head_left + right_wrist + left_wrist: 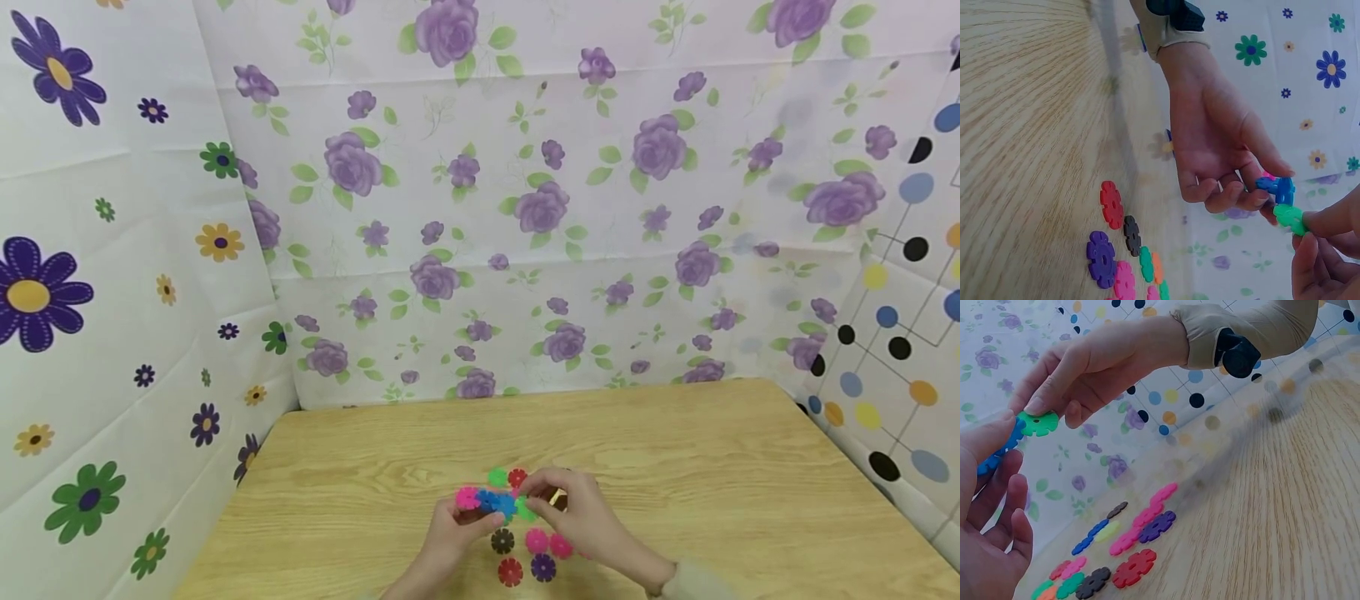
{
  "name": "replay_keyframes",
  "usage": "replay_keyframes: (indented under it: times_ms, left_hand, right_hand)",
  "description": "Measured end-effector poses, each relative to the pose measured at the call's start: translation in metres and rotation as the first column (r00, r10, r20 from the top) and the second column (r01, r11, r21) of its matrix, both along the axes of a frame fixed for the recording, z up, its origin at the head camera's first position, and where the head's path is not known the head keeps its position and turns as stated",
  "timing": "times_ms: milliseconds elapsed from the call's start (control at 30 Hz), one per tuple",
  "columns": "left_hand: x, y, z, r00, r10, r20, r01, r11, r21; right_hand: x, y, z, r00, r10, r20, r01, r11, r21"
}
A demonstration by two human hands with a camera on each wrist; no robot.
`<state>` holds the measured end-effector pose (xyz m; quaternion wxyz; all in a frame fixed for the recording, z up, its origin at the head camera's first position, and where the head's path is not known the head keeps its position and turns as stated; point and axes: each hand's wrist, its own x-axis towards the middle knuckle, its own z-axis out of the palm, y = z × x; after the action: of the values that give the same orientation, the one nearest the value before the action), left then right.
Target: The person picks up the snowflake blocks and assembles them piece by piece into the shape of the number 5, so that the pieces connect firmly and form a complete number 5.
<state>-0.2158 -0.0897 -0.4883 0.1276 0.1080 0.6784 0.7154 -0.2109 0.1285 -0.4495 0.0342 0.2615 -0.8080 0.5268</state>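
Above the table, my left hand (448,533) pinches a short chain of notched plastic snowflake discs. The chain has a pink disc (468,498) at its left end and blue discs (504,505) beyond it. At the other end my right hand (581,508) pinches a green disc (1041,424) between thumb and fingers. In the right wrist view the green disc touches the blue disc (1284,190), which stands at an angle to it. Whether their slots are fully interlocked I cannot tell.
Below the hands, loose discs lie on the wooden table (337,483): black (502,541), red (510,572), purple (543,567) and pink (536,540), with others partly behind the hands. Patterned cloth (465,233) hangs behind and at both sides.
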Motion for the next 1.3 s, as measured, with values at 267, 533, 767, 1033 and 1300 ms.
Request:
replay_keyframes:
  times_ms: [267, 533, 767, 1033, 1300]
  left_hand:
    - [0.002, 0.002, 0.003, 0.999, 0.013, 0.04, -0.016, 0.997, 0.076]
    - [0.002, 0.005, 0.008, 0.999, -0.032, 0.018, 0.026, 0.965, 0.261]
    - [0.004, 0.005, 0.008, 0.999, -0.033, 0.007, 0.03, 0.962, 0.273]
    - [0.005, 0.004, 0.007, 0.997, -0.058, -0.056, 0.07, 0.965, 0.252]
    - [0.006, 0.001, 0.004, 0.989, -0.116, -0.094, 0.141, 0.938, 0.318]
  right_hand:
    - [0.006, -0.003, -0.002, 0.997, -0.078, -0.012, 0.077, 0.995, -0.066]
    - [0.008, -0.006, -0.001, 0.983, -0.151, -0.101, 0.147, 0.988, -0.048]
    - [0.008, -0.004, -0.004, 0.987, -0.136, -0.086, 0.13, 0.989, -0.071]
    - [0.014, -0.004, -0.001, 0.98, -0.086, -0.177, 0.069, 0.993, -0.101]
    - [0.019, -0.01, 0.0, 0.969, -0.054, -0.242, 0.022, 0.991, -0.134]
